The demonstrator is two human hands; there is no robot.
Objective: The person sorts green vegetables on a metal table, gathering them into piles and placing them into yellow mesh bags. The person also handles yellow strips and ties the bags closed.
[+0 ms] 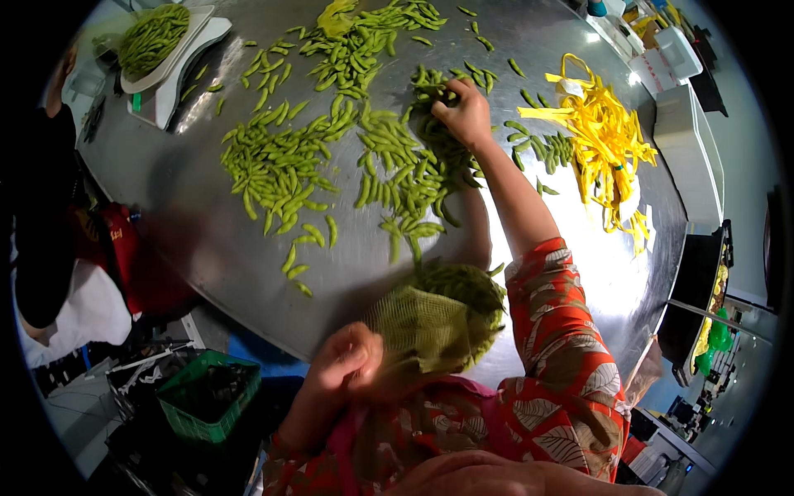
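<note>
Green soybean pods (273,161) lie loose in spread heaps over a metal table (248,260). My right hand (464,113) reaches over the pods at the upper middle, thumb and fingers curled down on several; whether it grips any cannot be told. Close to my body, a yellow-green mesh bag (428,322) with pods inside rests at the near edge, its mouth facing away from me. My left hand (353,356) is beside the bag's left side, fingers bent and blurred; its hold on the mesh is unclear.
A white scale with a tray (201,37) of pods stands at the upper left, near another person in dark clothing (46,204). Yellow straps (611,139) are heaped on the right. A green plastic crate (211,397) sits below the table's left edge. White foam boxes (688,149) stand beyond the right edge.
</note>
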